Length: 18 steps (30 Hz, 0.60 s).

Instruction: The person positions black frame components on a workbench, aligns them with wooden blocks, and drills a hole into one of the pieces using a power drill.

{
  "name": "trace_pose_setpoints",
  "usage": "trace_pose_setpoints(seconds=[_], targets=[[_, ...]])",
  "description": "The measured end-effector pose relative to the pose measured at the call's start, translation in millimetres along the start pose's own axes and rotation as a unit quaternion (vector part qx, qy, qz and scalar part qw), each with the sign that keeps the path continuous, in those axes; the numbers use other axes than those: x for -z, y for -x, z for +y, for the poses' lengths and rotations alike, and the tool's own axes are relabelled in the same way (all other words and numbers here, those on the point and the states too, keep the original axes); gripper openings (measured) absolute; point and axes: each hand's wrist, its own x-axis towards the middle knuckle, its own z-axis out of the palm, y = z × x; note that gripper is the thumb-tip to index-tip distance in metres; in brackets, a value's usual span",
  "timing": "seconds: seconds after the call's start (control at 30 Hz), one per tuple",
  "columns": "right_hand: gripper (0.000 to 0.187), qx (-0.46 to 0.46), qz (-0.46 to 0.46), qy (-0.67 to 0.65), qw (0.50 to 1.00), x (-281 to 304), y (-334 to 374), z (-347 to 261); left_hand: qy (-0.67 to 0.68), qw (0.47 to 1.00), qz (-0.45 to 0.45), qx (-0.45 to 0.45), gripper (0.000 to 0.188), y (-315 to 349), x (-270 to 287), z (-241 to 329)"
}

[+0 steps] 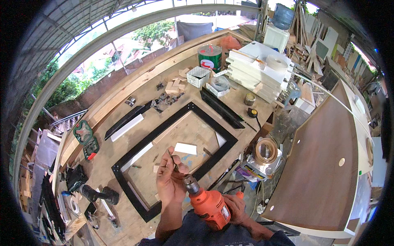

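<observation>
Drill near, grasped by R hand; L hand pinching bit; blk frame on bench, grn tin far.

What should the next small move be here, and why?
Probably to check that the thin bit sits straight in the chuck of the orange power drill: the left hand has its fingers on the bit, just ahead of the chuck, and the right hand holds the drill. How tight the chuck is cannot be seen.

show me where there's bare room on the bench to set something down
Bare bench lies between the green case, the black frame and the black tool. It's crowded at the far end, with the green tin, white panels and small boxes.
</observation>
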Motion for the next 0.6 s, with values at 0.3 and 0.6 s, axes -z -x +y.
trace_pose_setpoints(seconds=[0.3, 0.6], targets=[[0.062, 0.006, 0.007, -0.001, 1.000, 0.9, -3.9, -1.6, -0.094, 0.993, 0.011, -0.068, 0.043, 11.9, -4.9, -10.2], [0.062, 0.032, 0.006, -0.014, 0.999, 1.0, -13.8, 2.9, -0.183, 0.980, -0.018, -0.073, 0.037, 19.4, -7.9, -6.9]])
